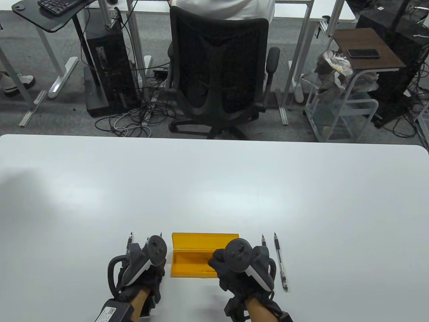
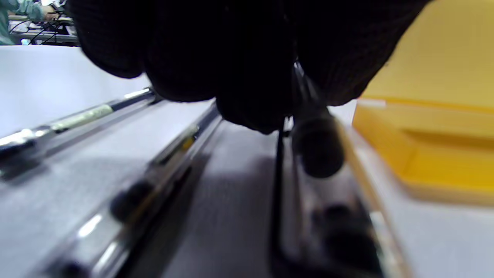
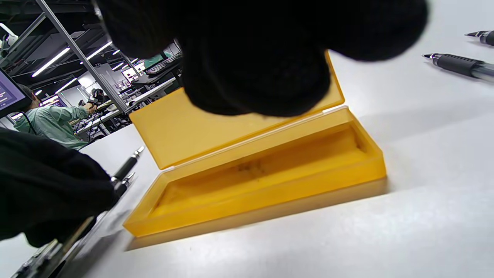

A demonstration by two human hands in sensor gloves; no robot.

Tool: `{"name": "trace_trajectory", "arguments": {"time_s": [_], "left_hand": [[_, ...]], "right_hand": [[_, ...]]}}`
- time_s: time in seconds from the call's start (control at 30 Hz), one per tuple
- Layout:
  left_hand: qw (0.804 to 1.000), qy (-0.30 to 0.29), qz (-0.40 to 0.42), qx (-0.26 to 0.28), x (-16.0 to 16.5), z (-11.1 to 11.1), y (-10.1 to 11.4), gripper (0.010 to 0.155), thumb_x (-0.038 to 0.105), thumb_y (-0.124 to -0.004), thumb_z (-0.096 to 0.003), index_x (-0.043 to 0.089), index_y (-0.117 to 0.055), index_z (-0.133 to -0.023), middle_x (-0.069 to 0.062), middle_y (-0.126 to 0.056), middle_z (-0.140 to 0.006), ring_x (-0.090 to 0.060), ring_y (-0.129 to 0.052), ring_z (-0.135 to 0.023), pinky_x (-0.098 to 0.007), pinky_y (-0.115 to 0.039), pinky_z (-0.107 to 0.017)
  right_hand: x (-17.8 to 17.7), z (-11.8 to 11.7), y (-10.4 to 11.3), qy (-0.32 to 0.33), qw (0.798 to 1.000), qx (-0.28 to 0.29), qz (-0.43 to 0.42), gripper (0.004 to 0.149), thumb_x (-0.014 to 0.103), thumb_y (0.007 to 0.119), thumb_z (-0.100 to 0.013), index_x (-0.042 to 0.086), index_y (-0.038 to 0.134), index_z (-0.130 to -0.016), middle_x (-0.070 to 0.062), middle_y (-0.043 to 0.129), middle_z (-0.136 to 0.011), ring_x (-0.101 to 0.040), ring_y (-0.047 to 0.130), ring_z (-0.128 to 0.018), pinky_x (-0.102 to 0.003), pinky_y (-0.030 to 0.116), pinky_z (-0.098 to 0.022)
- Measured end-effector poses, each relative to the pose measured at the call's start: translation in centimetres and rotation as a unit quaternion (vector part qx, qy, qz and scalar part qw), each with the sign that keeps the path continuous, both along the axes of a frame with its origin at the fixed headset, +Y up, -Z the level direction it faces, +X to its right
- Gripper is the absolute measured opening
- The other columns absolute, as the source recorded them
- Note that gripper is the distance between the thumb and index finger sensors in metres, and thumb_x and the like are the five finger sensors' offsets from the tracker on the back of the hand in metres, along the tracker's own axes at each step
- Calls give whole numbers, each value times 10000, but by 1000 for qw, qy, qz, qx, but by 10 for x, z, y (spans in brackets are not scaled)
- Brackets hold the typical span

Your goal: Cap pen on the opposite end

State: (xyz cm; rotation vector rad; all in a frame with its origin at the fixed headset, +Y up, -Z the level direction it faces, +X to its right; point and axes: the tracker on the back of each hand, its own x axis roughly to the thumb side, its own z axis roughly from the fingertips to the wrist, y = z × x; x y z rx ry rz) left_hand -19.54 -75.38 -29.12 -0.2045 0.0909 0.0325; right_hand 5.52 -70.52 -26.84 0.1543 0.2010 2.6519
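Observation:
Several black pens lie side by side on the white table left of an open yellow pen case (image 1: 187, 256). My left hand (image 1: 144, 265) is down over them. In the left wrist view its fingers (image 2: 239, 77) curl around the rightmost pen (image 2: 317, 150), whose dark round end points at the camera. Two more pens (image 2: 92, 112) (image 2: 181, 139) lie to its left. My right hand (image 1: 239, 265) hovers over the right end of the case with nothing in it. The case (image 3: 270, 170) is empty.
Two more pens lie right of the case, one showing in full (image 1: 280, 261) and one with only its tip (image 1: 263, 239) showing past my right hand. They also appear in the right wrist view (image 3: 459, 63). An office chair (image 1: 221, 77) stands beyond the table's far edge.

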Motion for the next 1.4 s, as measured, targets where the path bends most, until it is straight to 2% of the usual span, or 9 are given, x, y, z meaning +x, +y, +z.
{"name": "trace_trajectory", "arguments": {"time_s": [0.37,0.8,0.93,1.03,1.13,1.2,1.3,1.37,1.4], "left_hand": [[998,-10,-64,10,14,1,-11,548,401,-918,-466,20,-863,-856,-121,-1034,-537,-277,-970,-439,-556,-751,-536],[997,-19,-77,1,17,2,-9,564,419,-888,-479,22,-849,-877,-130,-1027,-574,-297,-963,-473,-570,-732,-551],[998,-18,-58,25,14,5,6,595,455,-846,-490,36,-827,-912,-151,-1022,-644,-318,-958,-525,-579,-716,-568],[995,-28,-4,98,12,19,41,628,470,-828,-494,55,-783,-964,-160,-997,-744,-340,-944,-616,-596,-690,-597],[979,-60,58,184,8,40,71,653,478,-816,-501,85,-733,-1017,-182,-936,-878,-395,-896,-753,-636,-638,-639],[972,-101,46,210,5,49,81,686,498,-802,-503,135,-669,-1070,-199,-830,-1014,-440,-803,-902,-669,-580,-681],[980,-106,-1,171,-3,53,78,823,599,-749,-493,201,-479,-1161,-232,-508,-1225,-578,-449,-1097,-795,-429,-688],[989,-99,11,113,-11,50,67,875,656,-718,-483,241,-401,-1186,-267,-302,-1259,-672,-235,-1080,-892,-295,-626],[992,-102,27,66,-13,47,63,892,680,-696,-482,255,-364,-1193,-268,-199,-1257,-703,-106,-1049,-915,-214,-595]], "right_hand": [[-2,0,0,5,1000,0,5,510,413,766,-426,113,892,-818,-67,1039,-501,-151,1021,-261,-355,867,-240],[-1,0,0,3,1000,-7,9,512,414,772,-423,111,892,-818,-67,1038,-502,-151,1021,-262,-355,867,-241],[-2,1,2,7,1000,-4,11,514,416,774,-422,112,891,-820,-69,1038,-505,-156,1021,-268,-360,865,-247],[-7,5,13,16,998,35,40,520,422,780,-418,118,889,-826,-75,1037,-527,-172,1027,-300,-374,866,-269],[-10,15,36,13,990,116,83,533,451,779,-408,184,865,-862,-71,1015,-651,-220,1025,-472,-418,855,-376],[-9,20,50,2,983,153,100,544,472,779,-405,225,851,-884,-79,978,-767,-280,988,-626,-475,819,-469],[0,21,59,-22,973,161,162,597,508,759,-406,247,808,-941,-101,856,-968,-392,818,-882,-596,693,-613],[13,20,52,-37,967,136,214,708,553,731,-407,246,701,-1045,-151,637,-1143,-518,481,-1048,-717,488,-685],[18,19,48,-49,963,120,236,781,582,707,-403,236,617,-1098,-171,509,-1191,-551,373,-1057,-757,414,-681]]}}
